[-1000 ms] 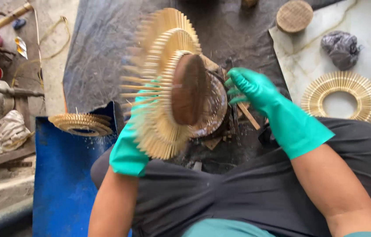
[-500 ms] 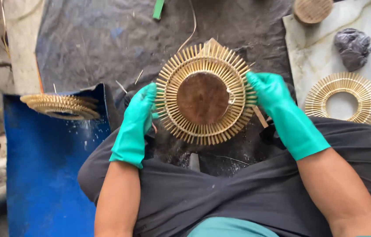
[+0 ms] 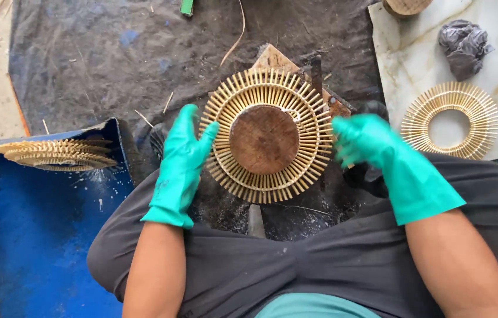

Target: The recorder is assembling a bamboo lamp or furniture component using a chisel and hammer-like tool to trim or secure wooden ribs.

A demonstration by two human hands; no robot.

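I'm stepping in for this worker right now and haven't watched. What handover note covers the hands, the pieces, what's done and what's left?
Left hand: gloved, open, fingertips on the rim of the slatted disc.
Right hand: gloved, blurred, at the disc's other edge; grip unclear.
Disc lies flat on the dark work surface, round wooden centre up.
Done, seemingly: stacked discs on the blue bin.
Left, seemingly: open ring on the white board lacks a centre.

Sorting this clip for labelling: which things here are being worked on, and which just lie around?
In hand: round stick frame with wooden disc, left hand touching its rim, right hand beside it.

Lying about: stick ring, stacked frames, crumpled grey rag, blue bin.
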